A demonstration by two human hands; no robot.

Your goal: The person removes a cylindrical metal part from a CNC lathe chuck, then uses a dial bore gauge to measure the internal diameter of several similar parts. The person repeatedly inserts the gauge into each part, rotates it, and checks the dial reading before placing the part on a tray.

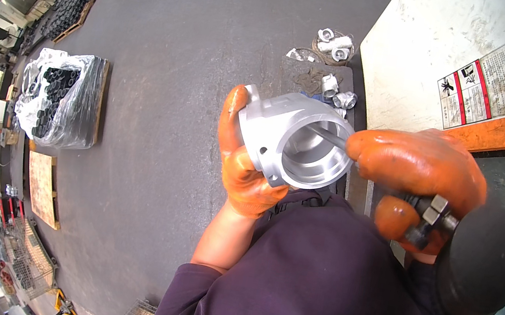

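My left hand (242, 179), in an orange glove, is closed round a silver machined metal housing (272, 137) from its left side and below. The housing is tilted so that its wide round bore faces me, and small holes show in its flange. In a matching glove, my right hand (421, 166) grips a tool with a thin metal tube (329, 136). The tube's tip reaches into the bore; whether it touches the inner wall I cannot tell. The tool's handle is hidden by the glove. Metal fittings (436, 211) show just below the right fingers.
A black rounded object (481, 266) stands close by my right wrist. Beyond the housing, several similar silver parts (337, 93) lie on a low surface beside a white and orange machine (410, 50). A film-wrapped pallet load (62, 99) and a wooden pallet (43, 189) are to the left.
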